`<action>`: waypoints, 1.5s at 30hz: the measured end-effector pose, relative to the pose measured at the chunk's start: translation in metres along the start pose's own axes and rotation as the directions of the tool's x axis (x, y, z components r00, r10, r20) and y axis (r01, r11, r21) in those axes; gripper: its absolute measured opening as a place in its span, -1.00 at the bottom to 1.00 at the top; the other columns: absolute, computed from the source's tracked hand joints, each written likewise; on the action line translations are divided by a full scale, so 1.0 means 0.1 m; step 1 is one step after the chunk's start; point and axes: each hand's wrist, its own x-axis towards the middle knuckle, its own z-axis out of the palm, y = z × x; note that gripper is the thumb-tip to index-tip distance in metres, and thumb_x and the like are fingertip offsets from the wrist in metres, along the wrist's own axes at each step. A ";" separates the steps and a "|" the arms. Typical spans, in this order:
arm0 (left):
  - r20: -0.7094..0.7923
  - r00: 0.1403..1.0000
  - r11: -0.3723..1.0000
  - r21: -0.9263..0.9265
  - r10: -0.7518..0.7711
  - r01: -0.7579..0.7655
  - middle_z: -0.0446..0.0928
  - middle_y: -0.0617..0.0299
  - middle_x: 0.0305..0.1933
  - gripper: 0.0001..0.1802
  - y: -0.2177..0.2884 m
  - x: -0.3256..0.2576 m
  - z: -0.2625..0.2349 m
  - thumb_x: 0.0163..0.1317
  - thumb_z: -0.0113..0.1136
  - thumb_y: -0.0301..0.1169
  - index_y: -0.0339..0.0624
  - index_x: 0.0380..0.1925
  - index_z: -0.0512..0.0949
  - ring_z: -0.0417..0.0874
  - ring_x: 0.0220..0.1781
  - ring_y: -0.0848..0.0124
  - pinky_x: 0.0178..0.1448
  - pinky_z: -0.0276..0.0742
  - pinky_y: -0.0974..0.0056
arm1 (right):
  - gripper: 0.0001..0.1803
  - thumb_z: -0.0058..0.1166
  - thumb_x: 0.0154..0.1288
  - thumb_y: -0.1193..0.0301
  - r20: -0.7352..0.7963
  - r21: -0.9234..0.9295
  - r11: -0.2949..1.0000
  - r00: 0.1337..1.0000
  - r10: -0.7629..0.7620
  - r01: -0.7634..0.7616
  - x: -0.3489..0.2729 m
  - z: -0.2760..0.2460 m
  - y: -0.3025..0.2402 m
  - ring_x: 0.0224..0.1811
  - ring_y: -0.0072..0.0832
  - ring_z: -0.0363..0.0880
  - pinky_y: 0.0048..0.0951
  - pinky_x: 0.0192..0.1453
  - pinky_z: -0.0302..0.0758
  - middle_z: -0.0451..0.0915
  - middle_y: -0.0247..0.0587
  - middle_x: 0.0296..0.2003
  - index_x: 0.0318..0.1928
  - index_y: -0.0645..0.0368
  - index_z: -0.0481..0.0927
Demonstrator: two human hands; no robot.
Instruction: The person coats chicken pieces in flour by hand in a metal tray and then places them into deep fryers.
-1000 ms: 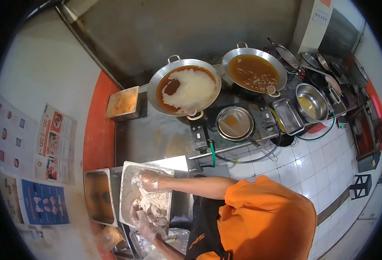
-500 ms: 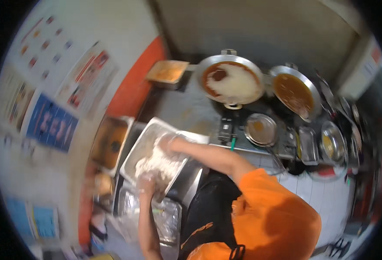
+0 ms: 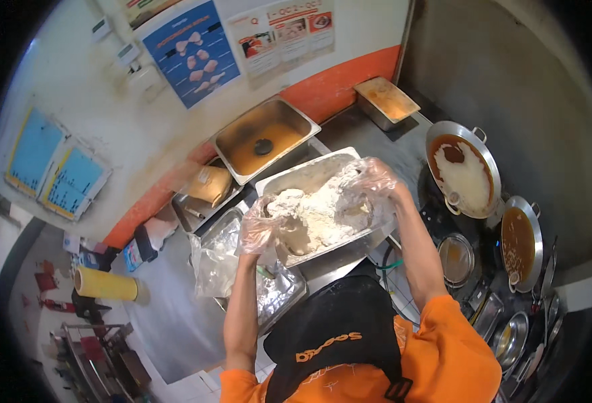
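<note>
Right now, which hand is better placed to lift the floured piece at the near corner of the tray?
Probably the left hand: it is at that corner of the flour tray, on the piece. The right hand is at the far end.

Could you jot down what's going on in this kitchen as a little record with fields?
Place: kitchen counter against a wall with posters
Left hand: in a clear plastic glove, at the near end of the flour tray
Right hand: gloved too, on the far side of the tray
Flour tray: steel, holds white flour and coated pieces
Sauce pan: steel, beyond the tray, brown liquid
Woks: two at the right, both with brown liquid, the nearer with white foam
Clothing: orange shirt, black apron
</note>
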 end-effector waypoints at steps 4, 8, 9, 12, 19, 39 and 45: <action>-0.056 0.975 0.923 -0.338 -0.216 0.185 0.57 0.22 -0.05 -0.45 0.04 0.04 0.00 0.02 0.39 -0.45 -0.30 0.06 0.46 0.57 -0.07 0.44 0.06 0.50 0.35 | -0.59 0.38 -0.08 0.25 0.105 -0.128 0.976 0.981 -0.166 0.178 0.06 -0.09 -0.18 -0.56 -0.38 0.47 -0.31 -0.45 0.41 0.59 -0.02 -0.55 -0.41 0.38 0.60; -0.145 0.979 0.987 -0.096 -0.142 0.129 0.58 0.24 -0.15 -0.54 0.02 0.10 -0.09 0.03 0.35 -0.45 -0.27 -0.02 0.50 0.55 -0.15 0.48 -0.01 0.49 0.36 | -0.64 0.25 -0.05 0.28 0.317 -0.612 0.791 0.915 0.249 -0.003 0.22 0.02 -0.50 -0.53 -0.44 0.51 -0.32 -0.38 0.44 0.58 -0.08 -0.58 -0.45 0.43 0.61; -0.125 0.985 0.992 -0.042 -0.123 0.118 0.58 0.25 -0.18 -0.55 0.09 0.11 -0.10 0.02 0.34 -0.45 -0.26 -0.03 0.51 0.54 -0.17 0.48 -0.04 0.48 0.35 | -0.59 0.22 -0.02 0.19 0.307 -0.635 0.773 0.913 0.268 -0.014 0.27 0.06 -0.40 -0.51 -0.19 0.59 -0.22 -0.36 0.49 0.58 0.08 -0.58 -0.54 0.39 0.61; -0.116 0.993 0.997 -0.074 -0.031 0.022 0.58 0.24 -0.22 -0.57 0.17 0.14 -0.08 0.02 0.34 -0.42 -0.23 -0.06 0.53 0.53 -0.23 0.46 -0.08 0.47 0.34 | -0.64 0.23 0.00 0.23 0.373 -0.733 0.653 0.915 0.153 0.190 0.57 0.30 0.20 -0.36 -0.08 0.66 -0.17 -0.27 0.54 0.63 0.14 -0.44 -0.43 0.36 0.63; -0.105 0.994 0.999 -0.029 -0.030 0.027 0.59 0.16 -0.22 -0.55 0.20 0.17 0.00 0.01 0.34 -0.41 -0.25 -0.04 0.53 0.57 -0.22 0.40 -0.06 0.50 0.30 | -0.75 0.02 0.20 0.35 0.470 -0.667 0.638 0.882 -0.041 0.385 0.66 0.56 0.78 -0.12 -0.01 0.63 -0.17 -0.03 0.53 0.64 0.13 -0.23 -0.23 0.23 0.65; -0.208 0.972 0.983 0.170 0.108 -0.073 0.60 0.04 -0.21 -0.51 0.41 0.02 -0.25 -0.01 0.37 -0.29 -0.23 -0.06 0.53 0.63 -0.23 0.26 -0.07 0.53 0.27 | -0.75 -0.07 0.24 0.47 0.172 -0.476 0.866 0.982 -0.082 0.155 0.18 0.22 -0.92 -0.29 -0.18 0.63 -0.28 -0.16 0.56 0.64 0.16 -0.23 -0.20 0.35 0.61; -0.218 0.971 0.965 -0.217 0.098 -0.146 0.67 0.12 -0.27 -0.54 0.18 0.18 -0.27 0.05 0.39 -0.39 -0.34 -0.05 0.52 0.63 -0.24 0.46 -0.09 0.53 0.37 | -0.77 0.22 0.07 0.37 0.065 -0.518 0.847 0.993 -0.101 0.120 0.31 0.33 -0.80 -0.37 -0.13 0.64 -0.25 -0.20 0.56 0.64 0.15 -0.38 -0.34 0.32 0.64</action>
